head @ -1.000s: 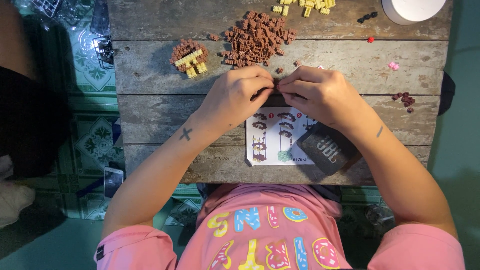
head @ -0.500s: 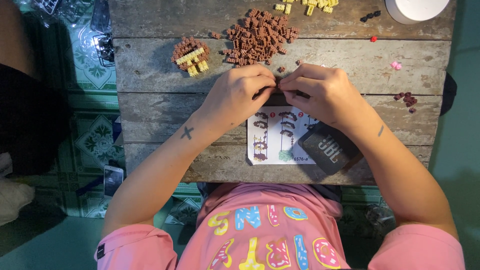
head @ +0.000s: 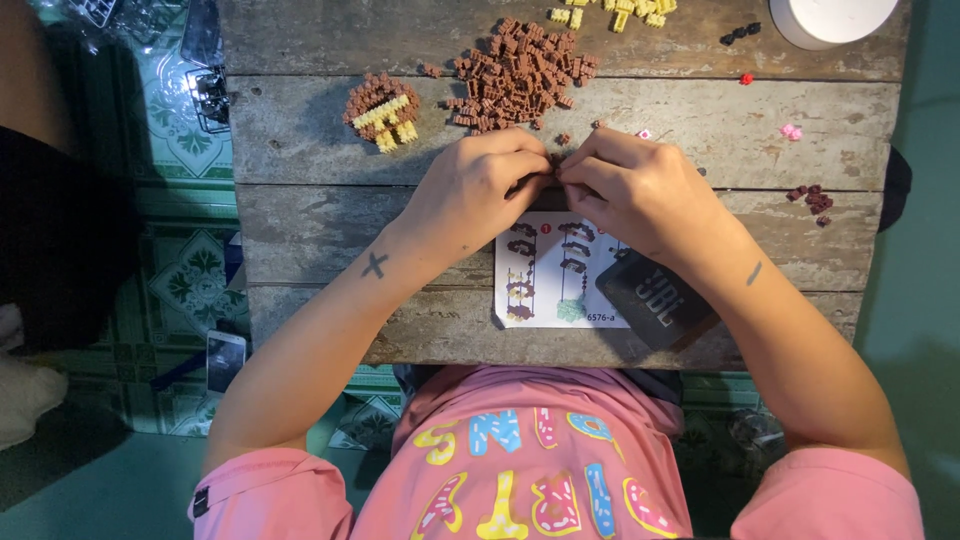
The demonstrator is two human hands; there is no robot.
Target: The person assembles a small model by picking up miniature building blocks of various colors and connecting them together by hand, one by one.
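Pink tee (head: 540,450), colourful lettering; cross-shaped mark (head: 375,264), possibly tattoo.

We see a worktop (head: 300,210) of rough, weathered wooden planks, grey and matt, its grain cracked and worn. The brown bricks (head: 520,75) heaped on it look like hard plastic with a faint sheen, as do the yellow bricks (head: 610,12) at the far edge. The instruction sheet (head: 545,290) is smooth printed paper. The dark speaker (head: 655,300) seems covered in matt woven fabric. We read the pink shirt (head: 540,450) as soft cloth, and the patterned floor tiles (head: 185,280) as glossy.
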